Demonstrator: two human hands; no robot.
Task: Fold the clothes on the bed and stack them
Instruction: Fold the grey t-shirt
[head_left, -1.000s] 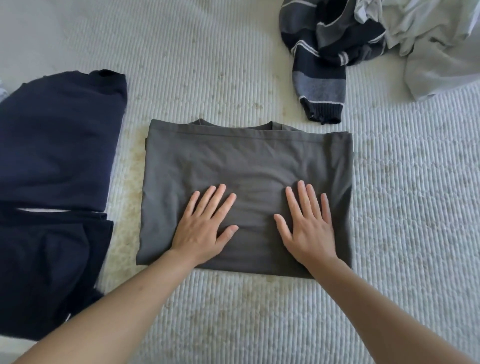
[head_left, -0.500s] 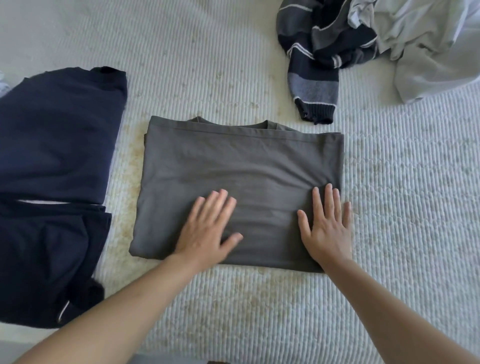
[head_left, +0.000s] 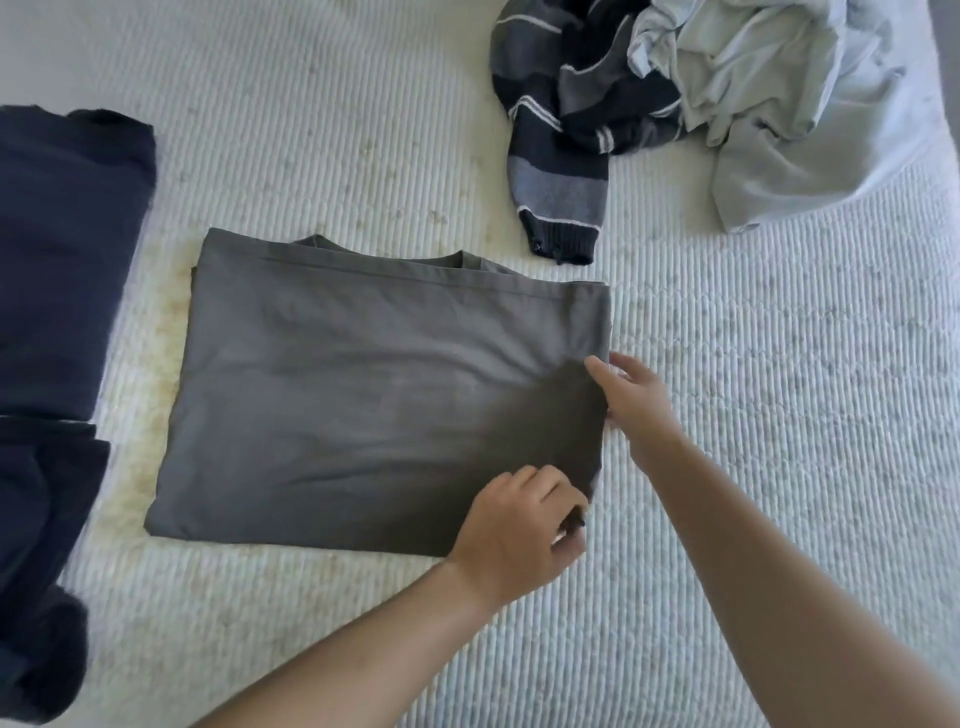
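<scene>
A grey t-shirt (head_left: 374, 395) lies folded into a rectangle in the middle of the white ribbed bed cover (head_left: 779, 415), its collar at the far edge. My left hand (head_left: 519, 530) pinches the shirt's near right corner with curled fingers. My right hand (head_left: 636, 402) grips the shirt's right edge a little further away, thumb on top of the cloth and fingers tucked under it. Folded navy clothes (head_left: 62, 249) lie at the left.
A striped dark knit sweater (head_left: 566, 140) and a crumpled pale grey-blue garment (head_left: 789, 104) lie unfolded at the far right. More dark navy cloth (head_left: 41, 561) sits at the near left. Bare bed cover stretches to the right of the shirt.
Both hands left their flat rest on the shirt's middle and slid to its right side. They now take hold of the right edge and near right corner.
</scene>
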